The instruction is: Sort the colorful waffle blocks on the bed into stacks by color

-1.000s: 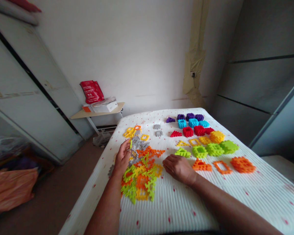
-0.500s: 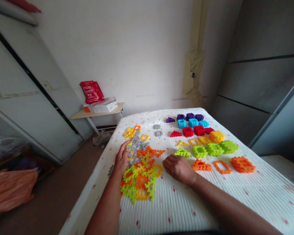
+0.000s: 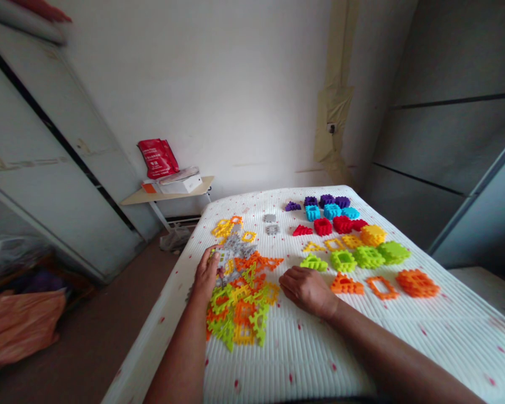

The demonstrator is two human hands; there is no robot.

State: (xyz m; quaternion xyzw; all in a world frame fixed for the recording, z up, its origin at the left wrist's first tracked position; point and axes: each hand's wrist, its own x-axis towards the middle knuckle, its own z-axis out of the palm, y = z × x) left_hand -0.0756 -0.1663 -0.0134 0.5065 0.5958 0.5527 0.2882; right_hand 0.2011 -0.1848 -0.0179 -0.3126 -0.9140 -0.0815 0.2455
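Note:
My left hand (image 3: 206,270) is at the left side of a loose heap, its thumb and fingers closed on a small green lattice building piece (image 3: 221,257). Around it lie grey interlocking pieces (image 3: 239,247), with orange pieces (image 3: 256,261) to the right and mixed green, yellow and orange pieces (image 3: 239,314) nearer me. My right hand (image 3: 306,290) rests on the bed with curled fingers; anything under them is hidden. Close to it are a green triangular stack (image 3: 313,262) and an orange triangular stack (image 3: 347,284).
Sorted stacks stand on the white bedspread (image 3: 311,348) at right: purple (image 3: 326,200), blue (image 3: 332,211), red (image 3: 342,224), yellow (image 3: 372,234), green (image 3: 369,256) and orange (image 3: 417,282). Two grey squares (image 3: 270,218) lie mid-bed. A small table (image 3: 172,196) stands beyond the bed's left edge.
My left hand has turned and its thumb now closes over the green lattice piece, which has lifted into clearer view. My right hand has stayed in place.

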